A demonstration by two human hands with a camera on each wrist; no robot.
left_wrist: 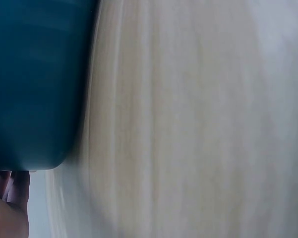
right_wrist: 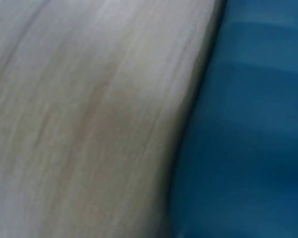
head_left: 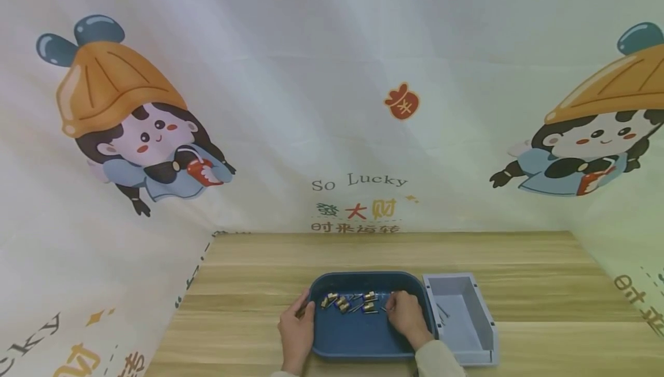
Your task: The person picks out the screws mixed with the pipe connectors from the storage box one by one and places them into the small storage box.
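In the head view, my left hand (head_left: 298, 328) rests against the left side of a dark blue tray (head_left: 358, 345), its fingers along the outer wall and the thumb at the rim. The left wrist view catches a few fingers (left_wrist: 20, 191) right at the tray's end. Inside the tray, toward its right, my right hand (head_left: 407, 315) has its fingers bent together and pinches a thin metal screw (head_left: 384, 309), mostly hidden by the fingertips. Left of that hand lie several brass fittings (head_left: 343, 304) with blue parts, mixed with thin screws (head_left: 355, 308).
A grey bin (head_left: 485, 325) stands close against the tray's right side, with a few screws (head_left: 442, 312) in it. Both containers are on a wood-grain table (head_left: 249, 285). Printed cloth (head_left: 467, 204) hangs at the back and sides.
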